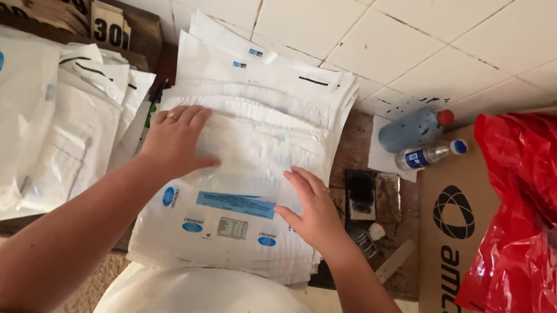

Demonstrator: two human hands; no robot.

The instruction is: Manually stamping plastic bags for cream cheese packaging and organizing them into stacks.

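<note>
A thick stack of flat white plastic bags (250, 167) with blue printed marks lies on a dark wooden bench. My left hand (176, 139) rests flat on the top bag near its left edge, fingers spread, a ring on one finger. On the same bag's right side, near the blue label strip, lies my right hand (314, 210), palm down and fingers together. Neither hand grips anything. Directly below me a white sack (212, 302) stands with its mouth open.
A second pile of white bags (39, 129) lies to the left. Small numbered cardboard tags (70, 7) stand at the back left. Two plastic bottles (421, 139) lie to the right, beside a cardboard box (447, 258) lined with a red plastic bag (541, 226). A brush (361, 192) lies on the bench.
</note>
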